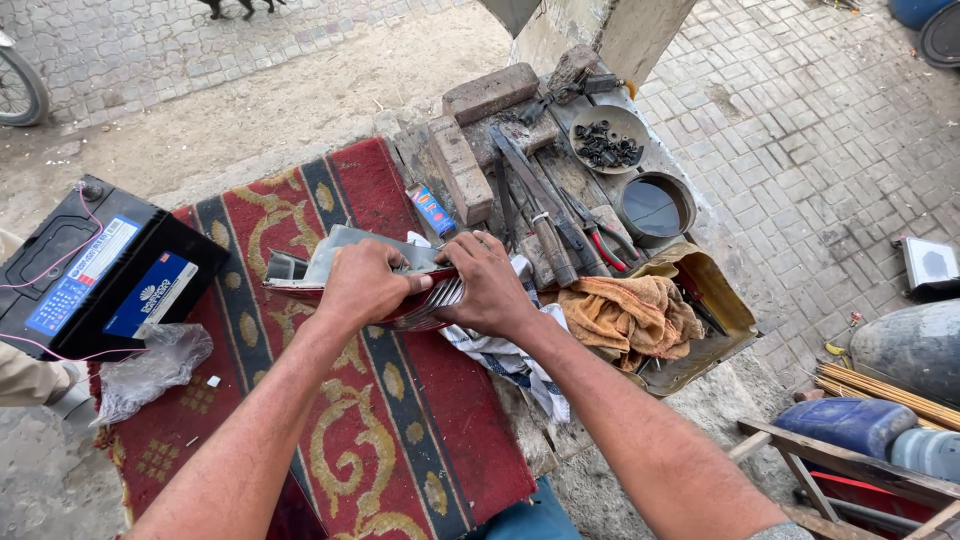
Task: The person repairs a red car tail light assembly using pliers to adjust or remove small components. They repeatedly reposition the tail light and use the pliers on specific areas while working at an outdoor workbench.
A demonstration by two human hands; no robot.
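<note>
Head view: both hands meet over a red patterned rug (400,440) spread on the desk (520,420).
Left hand (362,283): closed over the top of a red and grey curved part (345,262), fingers wrapped on its upper edge.
Right hand (490,285): gripping the same part at its right end, thumb side towards the left hand.
Part position: held just above the rug, near the desk's middle.
Cloth: orange rag (625,312) lies to the right, in a yellow tray (725,300).
Tools: pliers (600,235) and bricks (470,140) sit beyond the hands.
Bowl (608,130): holds small dark bits.
Battery (100,270): black, at the rug's left edge.
</note>
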